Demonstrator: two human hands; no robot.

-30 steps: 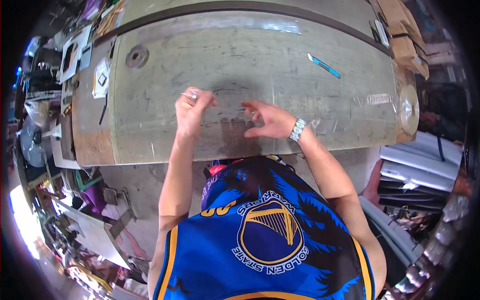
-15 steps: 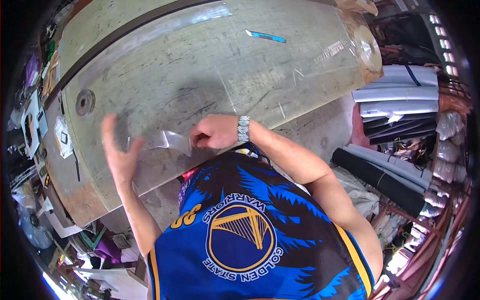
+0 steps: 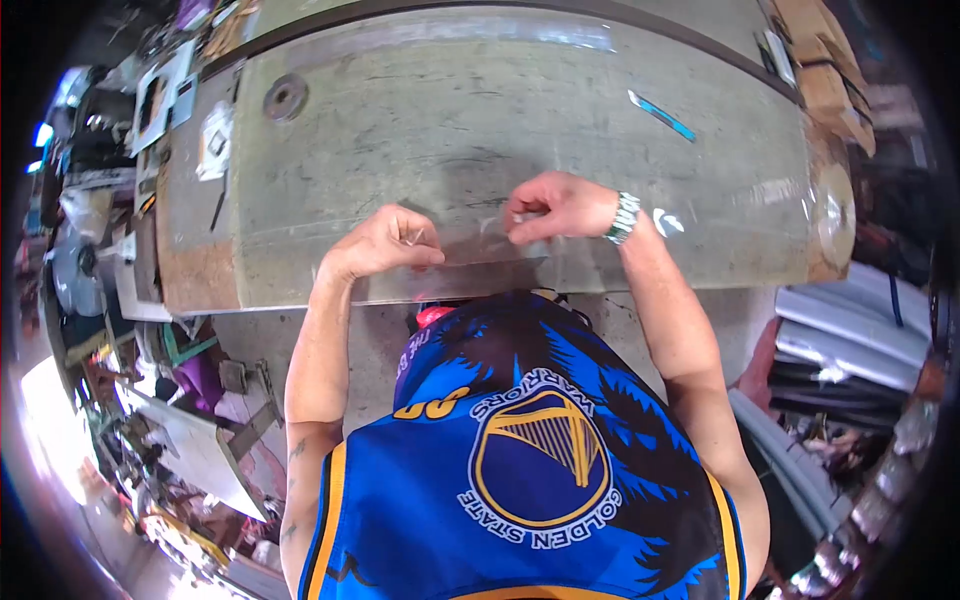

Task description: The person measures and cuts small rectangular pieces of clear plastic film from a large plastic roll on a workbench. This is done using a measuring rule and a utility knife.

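Note:
A thin strip of clear plastic film (image 3: pixel 478 248) spans the gap between my hands, just above the front part of the worktable (image 3: pixel 400 130). Its outline is faint against the grey surface. My left hand (image 3: pixel 388 243) pinches the film's left end with curled fingers. On the other side, my right hand (image 3: pixel 562 208), with a watch at the wrist, is closed in a pinch at the right end. A blue utility knife (image 3: pixel 662 116) lies on the table beyond my right hand. Farther off to the left rests a small dark roll (image 3: pixel 285 98).
A long dark bar (image 3: pixel 420 10) crosses the table's far side. At the right end are a clear tape roll (image 3: pixel 832 215) and cardboard boxes (image 3: pixel 835 90). Silvery rolls of sheeting (image 3: pixel 850 330) are stacked below right. Papers and small packets (image 3: pixel 214 140) lie at left.
My left hand was spread open and has closed on the film's left end. My right hand keeps its pinch. The view has turned, so the table now sits more level.

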